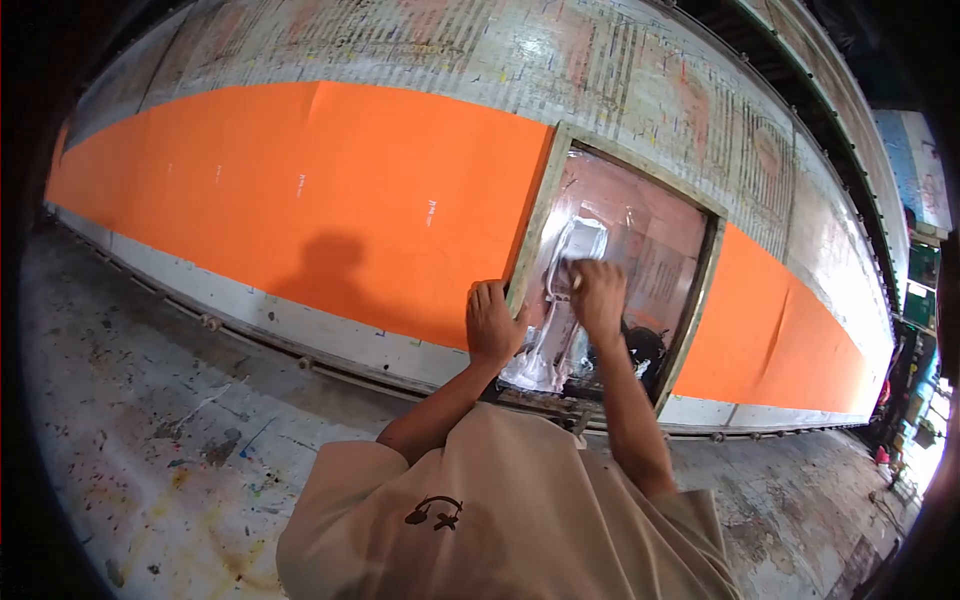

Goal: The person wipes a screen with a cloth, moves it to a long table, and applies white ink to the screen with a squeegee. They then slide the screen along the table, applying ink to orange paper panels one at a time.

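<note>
A screen-printing frame (645, 174) with a wooden border and see-through mesh lies over a long orange sheet (420, 210). My left hand (494, 325) is wrapped over the frame's left rail near its lower corner, thumb toward the mesh. Inside the frame, my right hand (598, 295) is closed in a fist around what looks like a squeegee, mostly hidden by the fingers. Glossy white ink (540, 370) is smeared down the left part of the mesh beside that hand. A black patch (645, 348) shows at the lower right of the mesh.
The sheet lies on a long, ink-stained table (400, 40), with a metal rail (250, 333) along its near edge. Small white marks dot the orange surface at intervals. Paint-spotted floor (190, 460) runs in front. Another long table (840, 110) stands beyond.
</note>
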`<control>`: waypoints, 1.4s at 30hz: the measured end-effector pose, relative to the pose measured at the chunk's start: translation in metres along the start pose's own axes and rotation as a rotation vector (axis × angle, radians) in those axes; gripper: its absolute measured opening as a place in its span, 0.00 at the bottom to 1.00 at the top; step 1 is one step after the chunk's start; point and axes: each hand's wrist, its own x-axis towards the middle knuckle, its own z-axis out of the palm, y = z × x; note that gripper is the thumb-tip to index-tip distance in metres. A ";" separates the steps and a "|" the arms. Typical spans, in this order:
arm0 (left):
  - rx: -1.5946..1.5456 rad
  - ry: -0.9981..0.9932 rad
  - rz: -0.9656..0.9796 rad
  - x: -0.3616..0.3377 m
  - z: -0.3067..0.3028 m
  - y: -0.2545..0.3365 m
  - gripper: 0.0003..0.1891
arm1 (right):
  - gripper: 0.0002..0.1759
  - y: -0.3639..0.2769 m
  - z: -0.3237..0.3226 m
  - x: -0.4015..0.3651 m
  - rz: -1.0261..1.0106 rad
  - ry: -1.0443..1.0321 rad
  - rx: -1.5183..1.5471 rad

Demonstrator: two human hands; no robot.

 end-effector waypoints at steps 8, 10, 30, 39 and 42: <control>-0.089 -0.006 0.022 -0.002 -0.005 0.002 0.24 | 0.17 0.037 -0.047 0.038 0.146 -0.471 0.574; -0.193 -0.087 -0.106 -0.004 -0.006 0.005 0.29 | 0.14 0.045 -0.041 0.059 0.002 -0.164 0.301; -0.281 0.100 -0.090 -0.033 0.130 0.144 0.29 | 0.18 0.338 -0.112 -0.298 1.028 0.466 1.393; -0.194 0.039 -0.024 -0.106 0.192 0.199 0.28 | 0.15 0.441 -0.120 -0.377 0.919 0.472 1.333; -0.002 0.043 0.032 -0.105 0.191 0.195 0.27 | 0.12 0.420 -0.111 -0.386 0.827 0.491 1.348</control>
